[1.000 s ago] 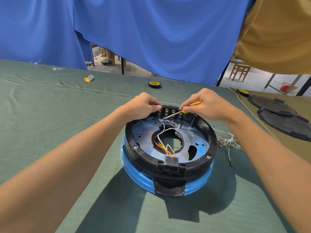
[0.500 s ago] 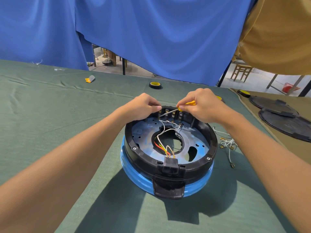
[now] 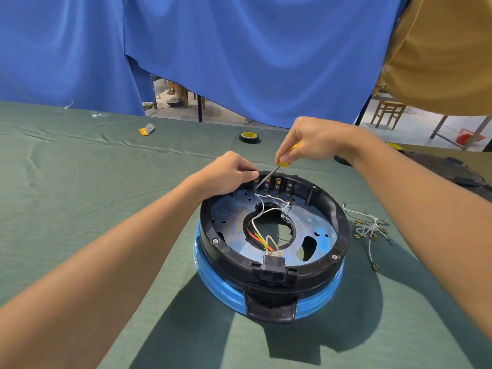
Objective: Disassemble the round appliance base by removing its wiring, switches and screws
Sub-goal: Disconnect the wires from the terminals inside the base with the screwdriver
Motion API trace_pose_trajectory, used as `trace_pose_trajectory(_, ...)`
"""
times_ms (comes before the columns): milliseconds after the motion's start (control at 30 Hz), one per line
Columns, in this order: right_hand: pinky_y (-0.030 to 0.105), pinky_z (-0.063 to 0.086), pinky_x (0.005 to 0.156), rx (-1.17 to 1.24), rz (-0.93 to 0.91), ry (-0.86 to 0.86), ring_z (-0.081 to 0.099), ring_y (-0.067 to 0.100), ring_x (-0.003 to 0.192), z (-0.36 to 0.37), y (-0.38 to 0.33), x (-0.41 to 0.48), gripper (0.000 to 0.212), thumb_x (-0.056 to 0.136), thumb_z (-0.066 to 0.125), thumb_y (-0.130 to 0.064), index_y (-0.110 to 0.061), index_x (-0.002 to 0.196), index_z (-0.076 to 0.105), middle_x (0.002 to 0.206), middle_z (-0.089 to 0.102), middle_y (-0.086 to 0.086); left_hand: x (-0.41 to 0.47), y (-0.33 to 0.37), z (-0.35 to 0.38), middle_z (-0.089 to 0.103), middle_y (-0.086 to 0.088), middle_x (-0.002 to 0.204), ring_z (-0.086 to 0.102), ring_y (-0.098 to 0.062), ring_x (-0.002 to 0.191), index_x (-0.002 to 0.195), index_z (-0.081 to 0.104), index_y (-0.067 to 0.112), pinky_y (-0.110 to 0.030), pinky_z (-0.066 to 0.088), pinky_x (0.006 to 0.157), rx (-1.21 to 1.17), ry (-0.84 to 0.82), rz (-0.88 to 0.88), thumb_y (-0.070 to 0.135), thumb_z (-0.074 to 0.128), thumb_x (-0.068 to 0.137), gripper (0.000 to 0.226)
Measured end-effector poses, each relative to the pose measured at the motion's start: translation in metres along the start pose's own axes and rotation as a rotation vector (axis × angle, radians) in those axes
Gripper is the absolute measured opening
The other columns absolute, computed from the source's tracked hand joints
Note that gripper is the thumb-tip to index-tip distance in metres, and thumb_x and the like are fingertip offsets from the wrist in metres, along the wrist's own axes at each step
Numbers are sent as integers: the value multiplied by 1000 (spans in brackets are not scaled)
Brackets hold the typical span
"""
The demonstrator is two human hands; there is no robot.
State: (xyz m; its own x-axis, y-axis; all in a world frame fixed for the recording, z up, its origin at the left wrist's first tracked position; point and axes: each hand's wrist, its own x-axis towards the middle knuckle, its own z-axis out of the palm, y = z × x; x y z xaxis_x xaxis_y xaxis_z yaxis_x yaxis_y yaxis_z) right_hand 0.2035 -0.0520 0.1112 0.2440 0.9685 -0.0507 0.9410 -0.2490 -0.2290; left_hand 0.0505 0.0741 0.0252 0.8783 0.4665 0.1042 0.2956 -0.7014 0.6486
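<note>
The round appliance base (image 3: 330, 272), black rim over a blue ring, lies upside down on the green cloth. White, red and yellow wires (image 3: 259, 225) run from its centre hole to a black socket at the near rim. A row of switch terminals (image 3: 277, 185) lines the far inner wall. My left hand (image 3: 226, 174) curls over the far left rim, fingertips at the terminals. My right hand (image 3: 316, 141) grips a yellow-handled screwdriver (image 3: 267, 175), raised above the rim, its tip slanting down to the leftmost terminals.
A bundle of removed white wires with brass connectors (image 3: 370, 230) lies right of the base. A roll of black tape (image 3: 249, 137) and a small yellow scrap (image 3: 145, 130) sit further back. Black round covers (image 3: 452, 171) lie at the right edge. Blue curtains hang behind.
My right hand has lifted up from the rim and tilted the screwdriver steeper, its tip shifting left along the terminals. My left hand stays on the far left rim.
</note>
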Motion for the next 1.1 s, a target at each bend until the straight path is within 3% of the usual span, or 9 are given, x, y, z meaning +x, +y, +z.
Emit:
trace_pose_trajectory(167,13,40,64,-37,-10,-7,58,-14,72,-3,-3,3,11,88,68,-22,-30,90,77,71,68,-22,1,0,1,71,-1,110,63,-20,101,119,70,19,-35,47,94,-6,2,3,28,55,99,27)
trace_pose_trajectory(300,22,41,68,-87,-36,140,60,5,83,10,-7,-14,14,88,66,-21,-28,93,77,75,64,-22,2,-1,1,73,-5,106,64,-25,101,118,70,19,-39,49,96,-3,3,5,29,55,99,27)
trace_pose_trajectory(433,27,40,74,-271,-151,250,56,14,88,28,-17,-38,19,93,60,-21,-23,103,76,95,68,-6,2,-2,1,72,0,101,64,-20,95,118,70,19,-34,48,88,5,0,9,30,54,99,27)
trace_pose_trajectory(533,39,48,80,-369,-179,283,59,24,94,37,-24,-47,23,97,54,-24,-24,104,75,102,65,1,2,-2,1,71,2,99,63,-18,93,118,70,20,-33,48,87,19,-1,12,30,54,99,27)
trace_pose_trajectory(633,39,49,76,-403,-146,262,57,25,95,33,-27,-43,20,94,56,-24,-25,97,75,100,66,-3,1,-1,1,72,0,100,64,-21,95,117,71,20,-35,49,90,24,4,16,30,54,99,27)
trace_pose_trajectory(800,31,48,77,-286,-67,88,58,14,91,7,-20,-13,19,89,63,-18,-30,96,75,87,64,-15,0,0,0,73,-5,107,64,-24,100,118,71,19,-38,49,94,19,6,12,29,55,99,27)
trace_pose_trajectory(933,15,40,63,-209,-58,-3,55,-9,77,-7,-17,8,16,87,66,-20,-31,91,76,70,63,-28,-1,1,0,72,-7,107,63,-25,98,118,71,17,-36,48,93,33,5,32,26,55,99,26)
trace_pose_trajectory(1100,13,40,68,-128,-31,-95,58,-10,81,-14,-11,16,14,89,67,-21,-31,90,76,73,67,-27,-1,2,-1,71,-4,111,63,-23,103,120,70,16,-38,47,97,35,3,18,27,55,99,28)
